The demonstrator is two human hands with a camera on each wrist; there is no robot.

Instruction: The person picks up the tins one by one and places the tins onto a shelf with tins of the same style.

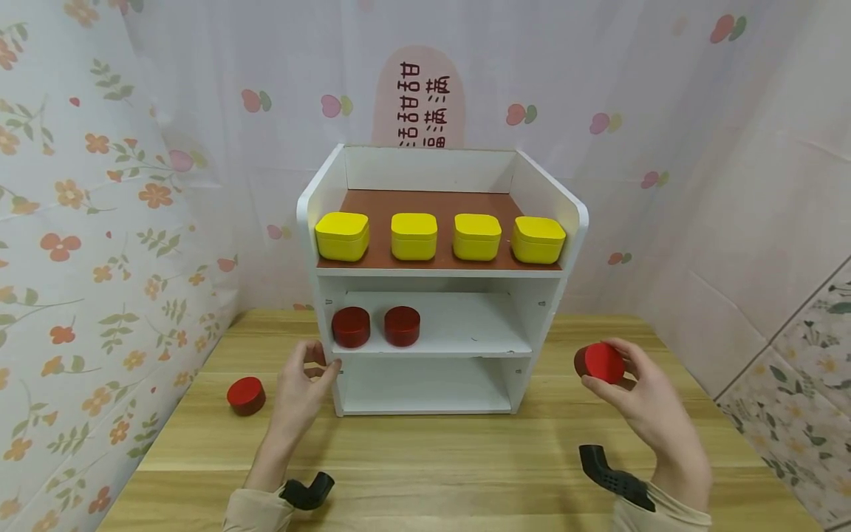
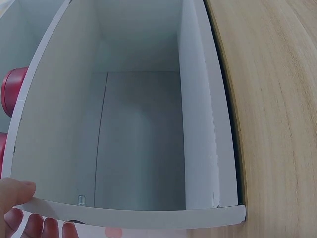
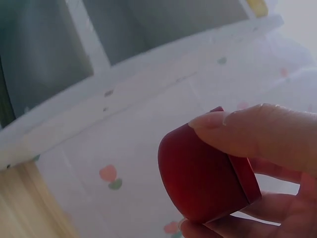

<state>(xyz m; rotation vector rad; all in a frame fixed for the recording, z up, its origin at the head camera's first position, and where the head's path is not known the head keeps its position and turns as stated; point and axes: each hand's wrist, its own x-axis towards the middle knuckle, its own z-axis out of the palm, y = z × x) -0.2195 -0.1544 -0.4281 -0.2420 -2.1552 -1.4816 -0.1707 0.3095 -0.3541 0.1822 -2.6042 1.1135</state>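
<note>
The right hand (image 1: 648, 403) holds a red tin (image 1: 605, 362) between thumb and fingertips, its flat top tilted toward the head camera. Tin and hand are off to the right of the white shelf unit (image 1: 439, 273), apart from it, on the side of the bench's (image 1: 425, 473) right edge. In the right wrist view a seam runs round the tin near the fingers; if the pinch loosened or slid across it, the smooth wall could slip or the lid could work loose.

The left hand (image 1: 299, 395) grips the unit's left side panel, thumb on its front edge and fingers round the outside. A hard pull there could shift or tip the unit.

Beyond, two dark red tins (image 1: 402, 326) stand upright toward the middle shelf's left end; a careless knock could push them off its front edge. A loose red tin (image 1: 246, 397) rests near the bench's left edge, close to the left forearm, which could brush it. Four yellow tins (image 1: 414, 236) line the top board's front edge, where a jolt might topple one.
</note>
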